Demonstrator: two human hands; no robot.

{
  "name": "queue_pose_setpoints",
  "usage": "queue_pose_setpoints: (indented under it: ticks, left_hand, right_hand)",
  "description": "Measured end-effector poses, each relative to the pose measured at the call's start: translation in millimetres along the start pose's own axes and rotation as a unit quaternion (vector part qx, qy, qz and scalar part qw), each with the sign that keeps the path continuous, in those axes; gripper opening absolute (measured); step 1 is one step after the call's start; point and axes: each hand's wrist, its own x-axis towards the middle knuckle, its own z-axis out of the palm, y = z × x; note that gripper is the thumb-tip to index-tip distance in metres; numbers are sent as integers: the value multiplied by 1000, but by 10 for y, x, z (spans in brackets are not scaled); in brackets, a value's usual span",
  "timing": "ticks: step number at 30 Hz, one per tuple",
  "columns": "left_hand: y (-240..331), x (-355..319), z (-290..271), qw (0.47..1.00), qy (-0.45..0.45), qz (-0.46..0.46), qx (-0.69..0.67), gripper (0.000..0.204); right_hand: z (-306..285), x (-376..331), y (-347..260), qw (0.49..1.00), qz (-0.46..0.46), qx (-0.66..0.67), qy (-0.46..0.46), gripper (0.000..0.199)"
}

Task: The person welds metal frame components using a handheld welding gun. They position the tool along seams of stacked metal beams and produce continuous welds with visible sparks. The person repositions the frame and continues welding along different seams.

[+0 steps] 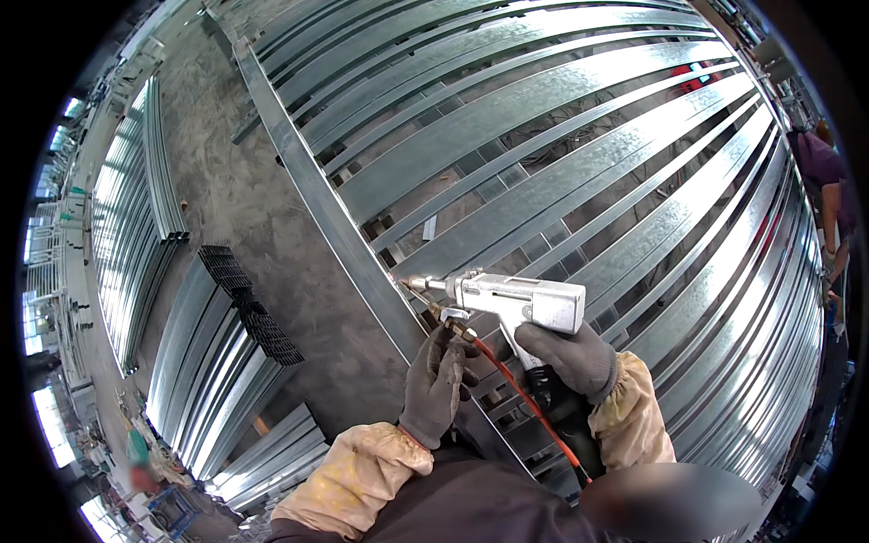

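Note:
My right hand (575, 360), in a grey glove, is closed round the grip of a white handheld welding gun (520, 297). The gun lies nearly level, its metal nozzle pointing left. Its tip meets the joint between a long flat steel rail (312, 185) and the end of a galvanized steel bar (489, 237). Under the nozzle runs a brass wire-feed tube (445, 315), joined to an orange-red hose (516, 387). My gloved left hand (437, 387) has its fingers curled at that tube's fitting; part of the grip is hidden.
Many parallel steel bars (634, 235) form a large frame with gaps between them. Bundles of galvanized tubes (204, 362) and a stack of long profiles (136, 226) lie on the concrete floor (272, 235) at left. Another person (828, 181) stands at the far right edge.

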Motion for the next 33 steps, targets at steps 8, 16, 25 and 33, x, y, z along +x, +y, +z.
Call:
queue_pose_setpoints:
  ticks: [8, 16, 25, 33]
  left_hand:
    - [168, 164, 118, 998, 49, -43, 10, 27]
    - [81, 261, 37, 995, 55, -66, -47, 26]
    - [129, 312, 62, 994, 65, -66, -54, 24]
    - [204, 298, 58, 991, 49, -106, -70, 17]
  right_hand:
    - [-86, 122, 79, 999, 35, -13, 11, 29]
    - [-37, 176, 71, 997, 77, 25, -8, 35]
    - [0, 199, -81, 993, 115, 22, -16, 36]
    - [-6, 188, -37, 991, 128, 39, -16, 39]
